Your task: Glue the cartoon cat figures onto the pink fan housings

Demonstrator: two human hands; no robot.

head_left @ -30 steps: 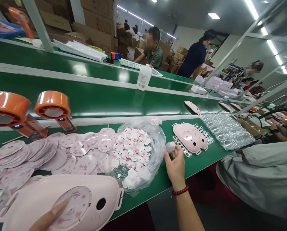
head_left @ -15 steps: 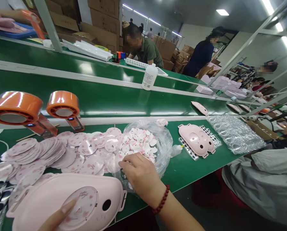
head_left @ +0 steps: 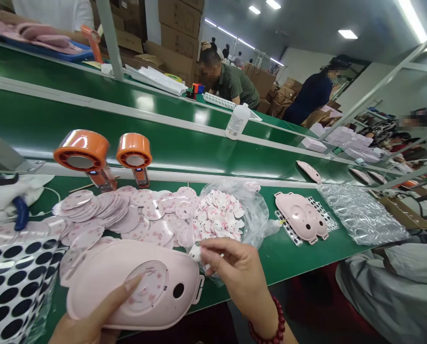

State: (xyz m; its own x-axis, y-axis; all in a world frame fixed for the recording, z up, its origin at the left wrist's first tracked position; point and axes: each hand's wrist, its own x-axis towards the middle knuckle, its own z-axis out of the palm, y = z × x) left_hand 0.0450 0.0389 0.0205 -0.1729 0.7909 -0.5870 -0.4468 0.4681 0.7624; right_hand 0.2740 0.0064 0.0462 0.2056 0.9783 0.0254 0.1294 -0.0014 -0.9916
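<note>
green belt surface (head_left: 292,258) runs ahead under bright ceiling strips, with stacked cartons and co-workers (head_left: 235,86) further down the line. right hand (head_left: 237,272) pinches a small white-and-pink cat-shaped piece (head_left: 195,253) narrowly between thumb and fingers, close above the upper right end of a pale pink oval case (head_left: 102,277). left hand (head_left: 86,327) cradles that case from below, its thumb lying over the edge of a round patterned disc (head_left: 149,286) set in the case face (a dark round hole (head_left: 178,290) sits just beside it). past the hands, loose pink round discs (head_left: 102,210) spread behind the case, and a clear plastic bag (head_left: 256,215) holds a heap of more cat-shaped pieces. a polka-dot bag (head_left: 13,286) crowds the left side, while open green belt lies right of the right hand, up to the near edge.
</note>
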